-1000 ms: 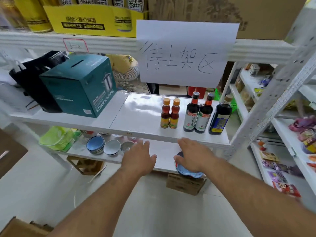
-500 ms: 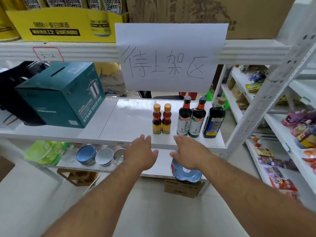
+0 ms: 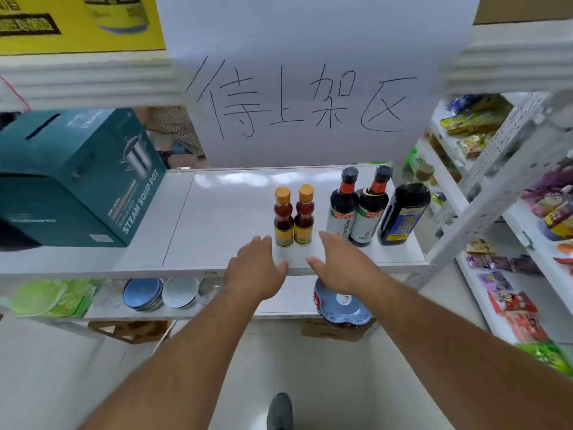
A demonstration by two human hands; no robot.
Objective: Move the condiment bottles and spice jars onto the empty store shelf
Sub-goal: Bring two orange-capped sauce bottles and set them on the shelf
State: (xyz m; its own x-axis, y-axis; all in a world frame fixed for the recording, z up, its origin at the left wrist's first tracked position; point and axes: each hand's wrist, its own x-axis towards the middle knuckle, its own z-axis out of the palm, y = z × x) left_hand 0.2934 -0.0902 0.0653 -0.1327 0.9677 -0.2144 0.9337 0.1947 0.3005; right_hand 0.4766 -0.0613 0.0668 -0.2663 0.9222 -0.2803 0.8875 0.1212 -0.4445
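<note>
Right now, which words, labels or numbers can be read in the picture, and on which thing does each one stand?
"停上架区": handwritten on the white paper sign hanging over the shelf.
"STEAM SOUP POT": on the teal box.
Labels on the dark sauce bottles and the small orange-capped bottles: too blurred to read.
Black print on the yellow carton: too blurred.

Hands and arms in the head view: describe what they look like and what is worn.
Left hand and right hand are bare, no gloves, rings or watch visible. Both forearms are bare to the frame edge; no sleeves show. Fingers are uncovered.
</note>
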